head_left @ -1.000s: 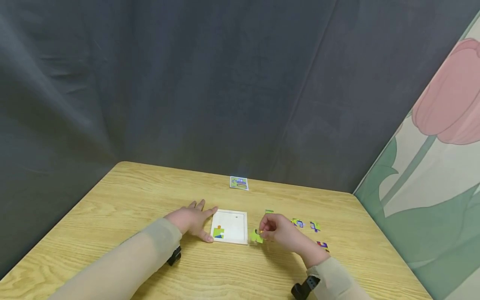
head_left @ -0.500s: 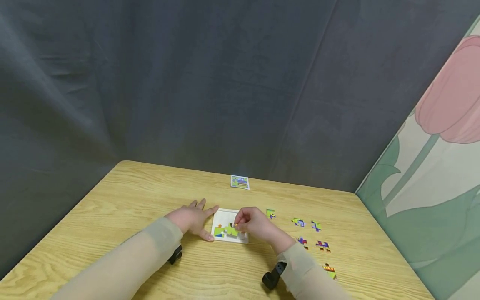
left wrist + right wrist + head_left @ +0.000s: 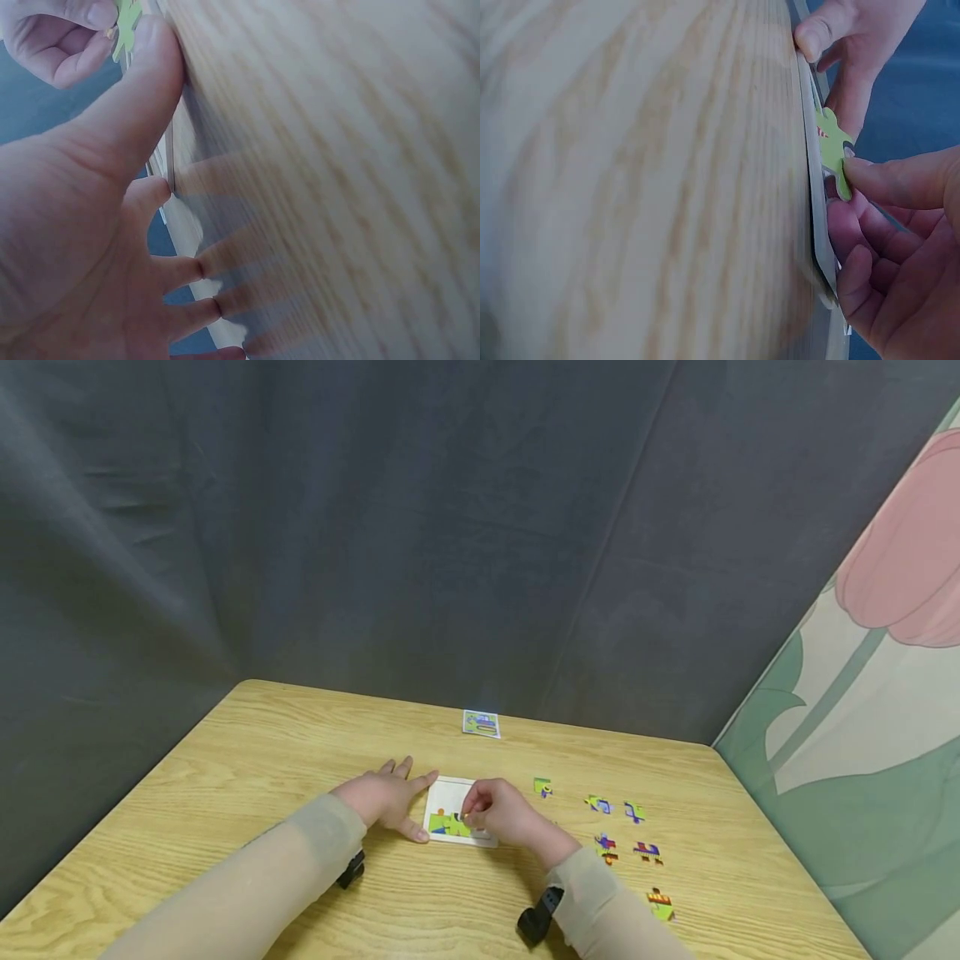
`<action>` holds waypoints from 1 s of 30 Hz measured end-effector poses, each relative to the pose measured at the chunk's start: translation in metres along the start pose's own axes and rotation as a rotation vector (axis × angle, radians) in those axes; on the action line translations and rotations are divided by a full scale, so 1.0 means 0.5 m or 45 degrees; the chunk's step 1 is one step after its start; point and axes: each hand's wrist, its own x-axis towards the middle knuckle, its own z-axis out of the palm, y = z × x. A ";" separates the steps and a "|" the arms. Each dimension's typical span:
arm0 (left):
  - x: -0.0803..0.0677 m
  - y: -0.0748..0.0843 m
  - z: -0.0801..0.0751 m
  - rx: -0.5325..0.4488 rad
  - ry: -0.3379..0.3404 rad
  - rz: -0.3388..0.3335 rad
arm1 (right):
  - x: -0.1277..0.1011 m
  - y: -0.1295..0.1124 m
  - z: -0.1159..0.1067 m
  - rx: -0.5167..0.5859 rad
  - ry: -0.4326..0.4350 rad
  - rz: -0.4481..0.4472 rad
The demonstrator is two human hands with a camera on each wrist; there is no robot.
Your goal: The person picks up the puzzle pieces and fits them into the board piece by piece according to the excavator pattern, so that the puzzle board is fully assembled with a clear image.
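Observation:
A white puzzle tray (image 3: 452, 791) lies on the table, with a green puzzle piece (image 3: 437, 823) in its near left corner. My left hand (image 3: 385, 799) rests along the tray's left side, fingers spread and thumb by the near corner. Between thumb and fingers, my right hand (image 3: 506, 814) pinches a second green puzzle piece (image 3: 831, 154) over the tray's near edge, beside the first piece. In the right wrist view the pinched piece stands tilted to the tray. Part of the tray's right side is hidden under the right hand.
Several loose pieces lie to the right, among them a green-cornered piece (image 3: 542, 786), a red and purple piece (image 3: 647, 851) and an orange and green piece (image 3: 660, 904). A small picture card (image 3: 481, 723) lies farther back. Beyond the table's far edge hangs a dark curtain (image 3: 450, 527).
My right hand has carried the pinched piece leftward from beside the tray to over it, next to the first piece, then shifted slightly farther left. The left hand stays in place.

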 end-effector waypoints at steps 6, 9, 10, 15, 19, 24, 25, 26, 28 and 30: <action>0.002 -0.002 0.001 -0.001 0.002 0.005 | -0.001 -0.004 0.007 -0.069 0.021 -0.011; 0.003 -0.003 0.002 0.000 -0.006 0.003 | -0.003 -0.007 0.009 -0.082 0.025 -0.016; 0.003 -0.003 0.002 0.000 -0.008 0.002 | -0.003 -0.008 0.010 -0.088 0.025 -0.021; 0.002 -0.002 0.000 -0.001 -0.016 0.004 | -0.002 -0.009 0.015 -0.125 0.034 -0.008; -0.002 0.000 -0.002 -0.001 -0.015 0.009 | 0.002 -0.011 0.019 -0.160 0.034 0.018; -0.002 0.001 -0.001 0.002 -0.012 0.010 | 0.002 -0.018 0.022 -0.195 0.032 0.044; -0.001 0.000 0.000 0.004 -0.012 0.011 | 0.001 -0.019 0.022 -0.202 0.033 0.050; 0.000 0.000 0.000 0.005 -0.012 0.011 | 0.001 -0.020 0.022 -0.209 0.033 0.053; 0.001 -0.001 0.001 0.009 -0.013 0.009 | 0.000 -0.022 0.022 -0.215 0.033 0.053; 0.002 -0.002 0.002 0.011 -0.013 0.005 | -0.001 -0.023 0.020 -0.215 0.029 0.053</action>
